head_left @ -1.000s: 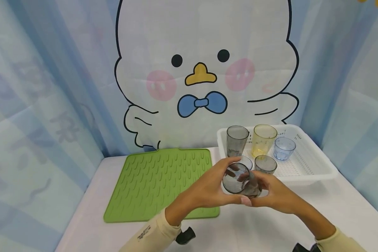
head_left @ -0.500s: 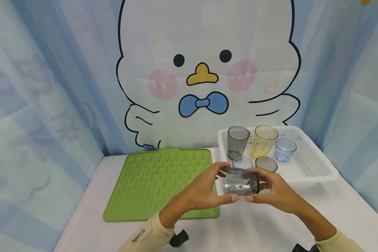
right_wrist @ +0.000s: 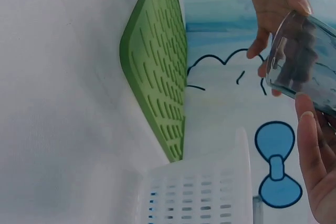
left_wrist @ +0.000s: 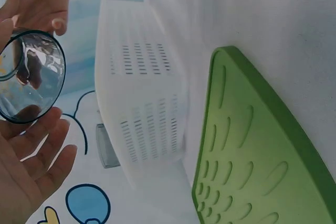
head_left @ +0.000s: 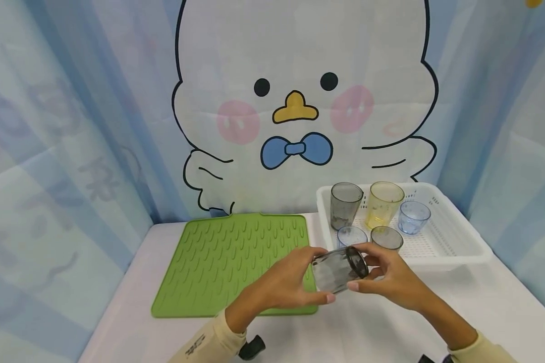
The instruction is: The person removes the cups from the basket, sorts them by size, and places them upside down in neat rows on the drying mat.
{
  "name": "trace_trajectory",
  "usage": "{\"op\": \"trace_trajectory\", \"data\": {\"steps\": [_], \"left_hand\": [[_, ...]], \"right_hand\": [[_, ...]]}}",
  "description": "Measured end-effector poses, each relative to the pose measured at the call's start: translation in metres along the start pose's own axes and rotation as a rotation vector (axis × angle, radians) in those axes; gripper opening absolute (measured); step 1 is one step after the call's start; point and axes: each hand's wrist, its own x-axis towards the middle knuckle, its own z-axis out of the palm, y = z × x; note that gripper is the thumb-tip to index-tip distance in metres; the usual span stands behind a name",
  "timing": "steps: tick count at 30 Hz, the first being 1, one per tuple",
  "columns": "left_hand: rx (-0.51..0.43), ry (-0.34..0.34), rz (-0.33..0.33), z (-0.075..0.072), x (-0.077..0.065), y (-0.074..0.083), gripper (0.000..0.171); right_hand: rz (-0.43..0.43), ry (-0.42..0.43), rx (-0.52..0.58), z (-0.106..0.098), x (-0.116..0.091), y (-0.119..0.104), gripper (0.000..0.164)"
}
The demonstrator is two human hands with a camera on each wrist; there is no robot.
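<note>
A smoky grey drinking glass (head_left: 333, 272) is held tilted on its side above the white table, between the two hands. My left hand (head_left: 290, 280) grips it at the mouth end, thumb below and fingers on the far side. My right hand (head_left: 390, 278) holds the darker base end between thumb and fingers. In the left wrist view the glass's round mouth (left_wrist: 44, 77) faces the camera. The right wrist view shows the side of the glass (right_wrist: 310, 66) between both hands.
Behind the hands, a white perforated basket (head_left: 463, 247) holds several glasses, including a tall grey glass (head_left: 345, 206), a tall yellow glass (head_left: 383, 204) and a short blue glass (head_left: 414, 218). A green ridged mat (head_left: 227, 267) lies to the left. A printed curtain (head_left: 295, 50) hangs behind the table.
The grey glass has turned over in the hands, from mouth towards the camera to lying sideways with its base to the right. Both hands have shifted slightly left and down.
</note>
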Motion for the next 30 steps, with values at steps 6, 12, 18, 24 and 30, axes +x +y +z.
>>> {"op": "trace_trajectory", "data": {"steps": [6, 12, 18, 24, 30], "left_hand": [[0.019, -0.005, 0.0, 0.002, -0.007, -0.006, 0.081], [0.044, 0.016, -0.01, -0.001, -0.019, -0.013, 0.085], [0.135, 0.003, -0.069, -0.005, -0.036, -0.021, 0.087], [0.196, -0.036, -0.119, -0.009, -0.055, -0.034, 0.072], [0.217, -0.085, -0.207, -0.012, -0.078, -0.049, 0.061]], "right_hand": [[0.038, -0.015, 0.059, 0.009, 0.004, -0.003, 0.056], [0.046, -0.027, 0.093, 0.014, 0.007, -0.005, 0.056], [0.034, -0.038, 0.103, 0.017, 0.01, -0.004, 0.053], [0.065, -0.045, 0.081, 0.021, 0.012, -0.003, 0.056], [0.082, -0.045, 0.025, 0.024, 0.015, -0.002, 0.059]]}}
